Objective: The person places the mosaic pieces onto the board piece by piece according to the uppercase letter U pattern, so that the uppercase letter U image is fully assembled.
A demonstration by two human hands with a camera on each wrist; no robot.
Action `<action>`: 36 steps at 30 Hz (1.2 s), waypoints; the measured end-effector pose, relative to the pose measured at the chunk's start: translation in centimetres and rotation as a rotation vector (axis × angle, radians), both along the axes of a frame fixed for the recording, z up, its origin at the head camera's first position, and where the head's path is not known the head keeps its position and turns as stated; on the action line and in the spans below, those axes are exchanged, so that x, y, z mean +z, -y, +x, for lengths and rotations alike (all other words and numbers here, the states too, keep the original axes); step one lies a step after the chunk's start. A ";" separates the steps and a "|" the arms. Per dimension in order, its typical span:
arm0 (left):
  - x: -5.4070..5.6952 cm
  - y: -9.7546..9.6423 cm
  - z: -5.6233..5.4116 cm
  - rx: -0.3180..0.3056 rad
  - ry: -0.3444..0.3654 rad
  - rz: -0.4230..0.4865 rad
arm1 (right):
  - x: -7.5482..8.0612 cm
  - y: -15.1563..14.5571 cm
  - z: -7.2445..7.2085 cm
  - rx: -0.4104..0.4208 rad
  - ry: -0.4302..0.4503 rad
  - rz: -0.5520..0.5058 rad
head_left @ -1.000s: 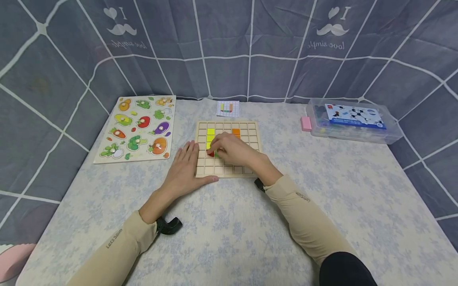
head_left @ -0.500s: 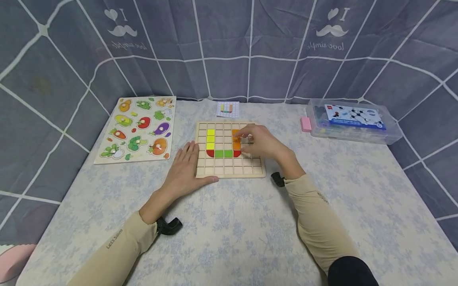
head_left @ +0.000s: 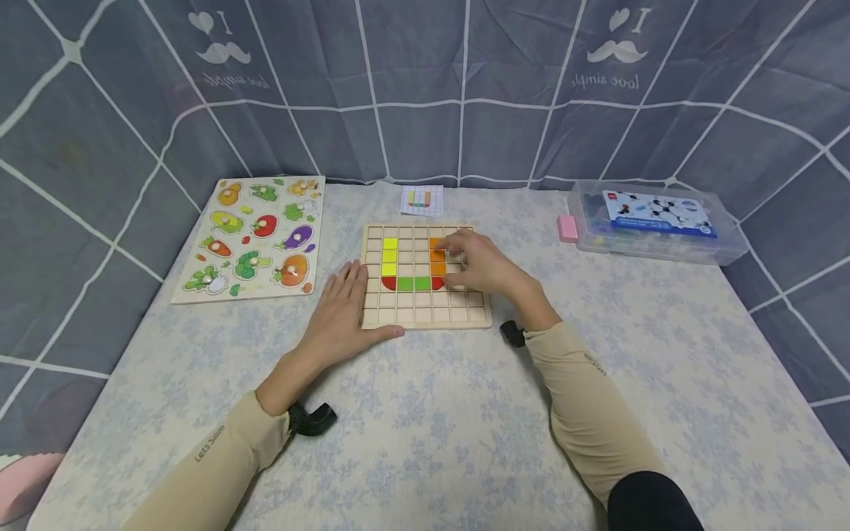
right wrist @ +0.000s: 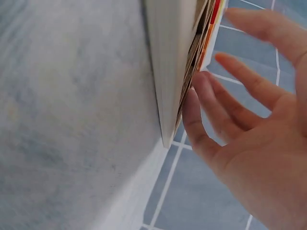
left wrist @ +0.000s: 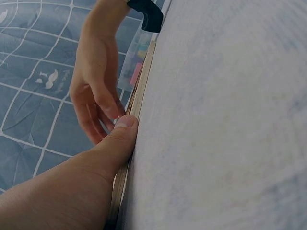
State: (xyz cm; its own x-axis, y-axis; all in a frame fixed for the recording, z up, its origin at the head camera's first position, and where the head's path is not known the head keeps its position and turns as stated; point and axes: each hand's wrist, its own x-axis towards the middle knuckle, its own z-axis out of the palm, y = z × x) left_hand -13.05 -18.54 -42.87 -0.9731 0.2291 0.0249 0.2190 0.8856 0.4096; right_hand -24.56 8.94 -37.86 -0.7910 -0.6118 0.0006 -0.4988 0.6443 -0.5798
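A wooden grid board [head_left: 425, 318] lies mid-table with coloured tiles forming a U: yellow tiles [head_left: 389, 257] at left, green tiles [head_left: 413, 284] below between two red rounded corners [head_left: 389, 283], orange tiles [head_left: 436, 256] at right. My left hand [head_left: 335, 317] rests flat along the board's left edge, fingers straight; its thumb [left wrist: 122, 132] lies along the front edge. Over the right side of the board is my right hand [head_left: 491, 267], fingertips at the orange column, partly covering it. In the right wrist view its fingers [right wrist: 206, 91] are loosely bent and spread, nothing pinched between them.
Behind the board lies a small card [head_left: 421, 200] printed with a coloured U on a grid. A vegetable peg puzzle [head_left: 252, 286] is at left. At right are a pink block [head_left: 567, 228] and a clear plastic box [head_left: 591, 221]. A grid-patterned curtain [head_left: 425, 140] hangs behind.
My right hand has moved rightward from the left red corner to the orange column, uncovering the green tiles and right red corner. The left hand has stayed in place.
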 end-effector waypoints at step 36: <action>0.0 0.0 -0.1 0.007 0.001 -0.008 | -0.5 0.0 -0.4 -0.060 0.038 -0.058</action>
State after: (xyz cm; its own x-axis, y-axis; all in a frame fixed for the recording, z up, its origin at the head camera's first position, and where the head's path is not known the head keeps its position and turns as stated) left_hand -13.15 -18.51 -42.90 -0.9746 0.2227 0.0224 0.2127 0.8903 0.4027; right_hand -24.92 8.98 -38.38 -0.8262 -0.5633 0.0042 -0.4376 0.6372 -0.6344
